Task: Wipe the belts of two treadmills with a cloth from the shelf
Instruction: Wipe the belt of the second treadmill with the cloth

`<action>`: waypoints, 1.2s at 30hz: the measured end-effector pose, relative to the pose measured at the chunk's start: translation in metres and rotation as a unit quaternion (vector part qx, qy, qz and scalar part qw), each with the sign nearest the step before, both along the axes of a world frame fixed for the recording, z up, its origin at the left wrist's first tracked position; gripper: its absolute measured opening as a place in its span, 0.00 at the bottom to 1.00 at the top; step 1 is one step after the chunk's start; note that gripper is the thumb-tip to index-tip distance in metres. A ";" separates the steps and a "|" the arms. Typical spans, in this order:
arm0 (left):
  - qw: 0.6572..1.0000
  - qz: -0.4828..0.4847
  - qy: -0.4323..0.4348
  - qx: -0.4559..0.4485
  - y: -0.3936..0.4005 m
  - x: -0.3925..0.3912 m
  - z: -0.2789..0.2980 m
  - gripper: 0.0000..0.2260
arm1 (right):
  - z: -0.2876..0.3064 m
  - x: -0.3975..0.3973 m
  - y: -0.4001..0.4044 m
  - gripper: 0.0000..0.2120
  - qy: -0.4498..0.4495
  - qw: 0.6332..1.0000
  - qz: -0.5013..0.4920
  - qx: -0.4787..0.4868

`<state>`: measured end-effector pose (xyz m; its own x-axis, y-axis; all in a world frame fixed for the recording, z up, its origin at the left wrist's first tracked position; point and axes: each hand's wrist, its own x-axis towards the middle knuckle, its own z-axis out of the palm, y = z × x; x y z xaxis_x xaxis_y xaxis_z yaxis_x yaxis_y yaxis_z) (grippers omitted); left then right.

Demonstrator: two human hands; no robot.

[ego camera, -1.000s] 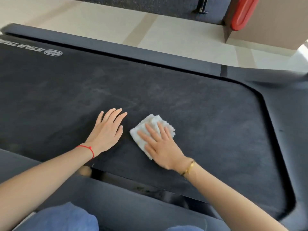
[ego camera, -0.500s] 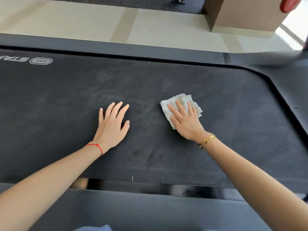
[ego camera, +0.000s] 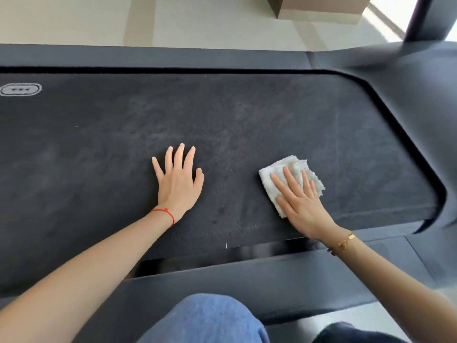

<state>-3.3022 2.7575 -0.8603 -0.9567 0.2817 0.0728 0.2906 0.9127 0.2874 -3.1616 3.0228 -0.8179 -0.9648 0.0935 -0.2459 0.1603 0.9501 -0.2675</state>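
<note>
A dark treadmill belt fills the middle of the head view, dusty and streaked. A folded white cloth lies on it, right of centre. My right hand presses flat on the cloth with fingers spread, covering its near half. My left hand rests flat on the bare belt to the left of the cloth, fingers apart, holding nothing. A red string circles my left wrist and a gold bracelet my right.
Grey side rails frame the belt at the far and near edges. The motor cover curves around the belt's right end. A brown box stands on the pale floor beyond. My blue-trousered knee is at the bottom.
My right hand has slid the cloth rightward along the belt, toward the curved end. My left hand has stayed flat on the belt. The view has shifted right.
</note>
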 end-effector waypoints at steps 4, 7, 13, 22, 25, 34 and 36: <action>1.000 0.009 0.014 0.005 0.001 0.001 -0.002 0.25 | -0.007 0.011 -0.070 0.24 0.026 0.984 0.174 0.003; 1.000 0.007 0.026 0.010 -0.001 0.000 -0.007 0.25 | -0.016 0.019 -0.099 0.24 0.045 0.971 0.236 -0.001; 1.000 0.010 0.029 0.007 -0.001 -0.001 -0.010 0.25 | -0.017 0.017 -0.023 0.23 0.071 0.991 0.113 0.028; 0.999 0.014 0.034 0.005 0.001 0.000 -0.008 0.25 | -0.021 0.002 -0.048 0.25 0.086 0.993 0.065 0.038; 0.999 0.015 0.035 0.005 0.000 0.000 -0.007 0.25 | -0.024 0.006 -0.051 0.24 0.089 0.987 0.135 0.020; 1.000 0.016 0.027 0.000 0.000 0.000 -0.007 0.25 | -0.018 -0.090 0.010 0.24 0.038 0.994 -0.099 0.027; 0.999 0.018 0.029 0.002 0.001 0.000 -0.007 0.25 | -0.021 -0.091 -0.011 0.25 0.051 0.996 -0.051 0.043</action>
